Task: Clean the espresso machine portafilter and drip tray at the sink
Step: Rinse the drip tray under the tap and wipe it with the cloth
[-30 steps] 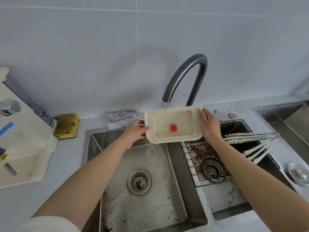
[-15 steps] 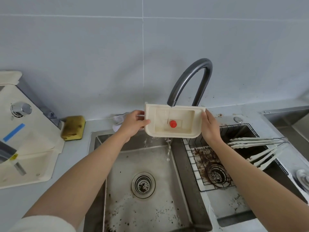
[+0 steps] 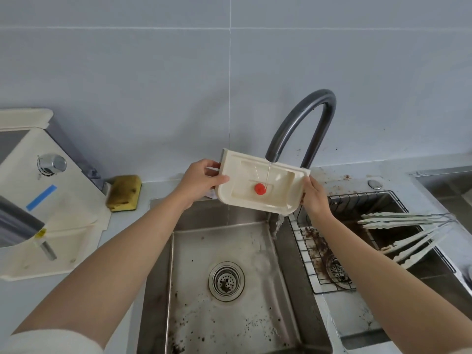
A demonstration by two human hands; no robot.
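I hold the cream drip tray (image 3: 278,182), with a red float in its middle, up under the dark curved faucet (image 3: 301,123). My left hand (image 3: 201,180) grips its left edge and my right hand (image 3: 313,194) grips its right edge. The tray is tilted toward me with its right corner low. A thin stream from the spout runs onto it, and water pours off the lower right corner into the left sink basin (image 3: 229,315), which is speckled with coffee grounds. No portafilter is in view.
The cream espresso machine (image 3: 38,200) stands on the counter at left, with a yellow sponge (image 3: 124,192) beside it. The right basin (image 3: 408,256) holds a wire rack smeared with grounds, and a cream drying rack (image 3: 406,231) lies across it. A cloth peeks out behind the tray.
The tray has gone from lying flat under the stream to tilted up toward me, right corner down. Water now drains off that corner. Both hands keep their grip.
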